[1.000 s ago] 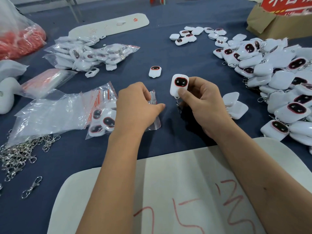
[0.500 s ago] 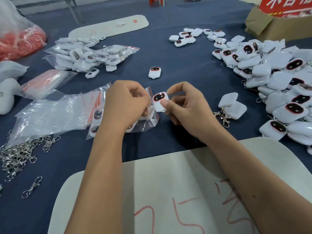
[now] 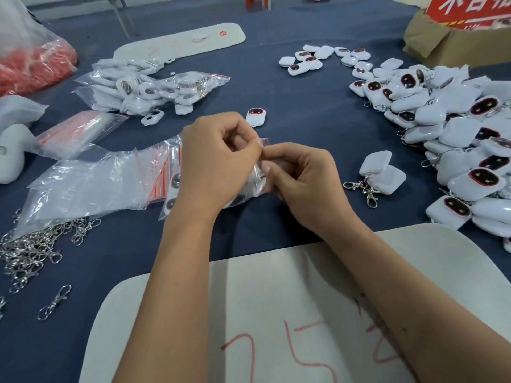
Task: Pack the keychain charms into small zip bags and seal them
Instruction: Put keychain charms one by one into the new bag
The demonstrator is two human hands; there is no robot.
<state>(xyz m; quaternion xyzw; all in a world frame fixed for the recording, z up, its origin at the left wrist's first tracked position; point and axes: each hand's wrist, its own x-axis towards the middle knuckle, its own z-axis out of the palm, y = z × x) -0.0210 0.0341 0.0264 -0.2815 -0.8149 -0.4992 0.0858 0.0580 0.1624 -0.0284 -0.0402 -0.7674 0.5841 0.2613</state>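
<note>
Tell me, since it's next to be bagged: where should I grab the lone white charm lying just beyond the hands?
Pinch the lone white rounded charm by its two long side edges, coming straight down from above; it lies flat, dark face up, with bare cloth around it.

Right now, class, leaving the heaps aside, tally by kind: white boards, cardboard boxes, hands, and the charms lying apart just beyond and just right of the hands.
White boards: 2
Cardboard box: 1
Left hand and right hand, both pinching the zip bag: 2
Charms, one beyond the hands, two to their right: 3
Total: 8
</note>
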